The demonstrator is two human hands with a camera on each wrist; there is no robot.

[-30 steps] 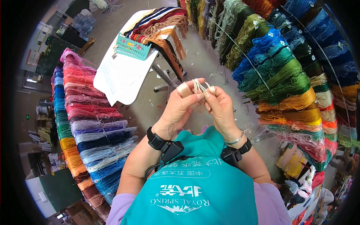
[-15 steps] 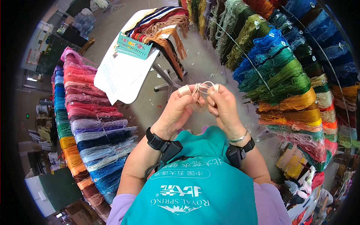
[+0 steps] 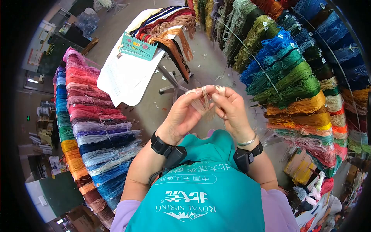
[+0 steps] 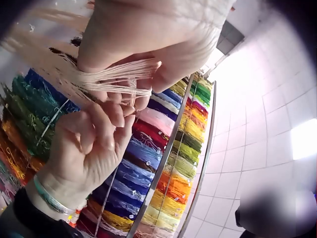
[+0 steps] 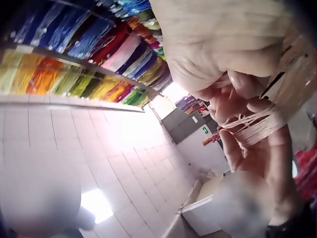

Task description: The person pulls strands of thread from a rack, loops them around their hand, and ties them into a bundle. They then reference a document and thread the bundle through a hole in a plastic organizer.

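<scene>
Both hands are raised in front of the apron, close together, with pale cream thread (image 3: 205,105) between them. Several strands run round the fingers of my left hand (image 3: 182,112), whose fingers curve inward; in the left wrist view the strands (image 4: 119,79) stretch taut across them. My right hand (image 3: 230,108) is curled, with a bit of thread at its bent index finger and the thumb against it. In the right wrist view, the right hand (image 5: 223,44) is above and the strands (image 5: 260,126) fan over the left fingers.
Racks of coloured thread skeins stand on the left (image 3: 96,112) and right (image 3: 286,73). Ahead, a white table (image 3: 127,83) bears a teal colour card (image 3: 137,47), papers and more skeins (image 3: 170,23). Boxes (image 3: 299,166) sit low at the right.
The hands first met with thumbs on the thread. My right hand then drew slightly right; the left thumb and fingers have since shifted, and strands now spread downward between the hands.
</scene>
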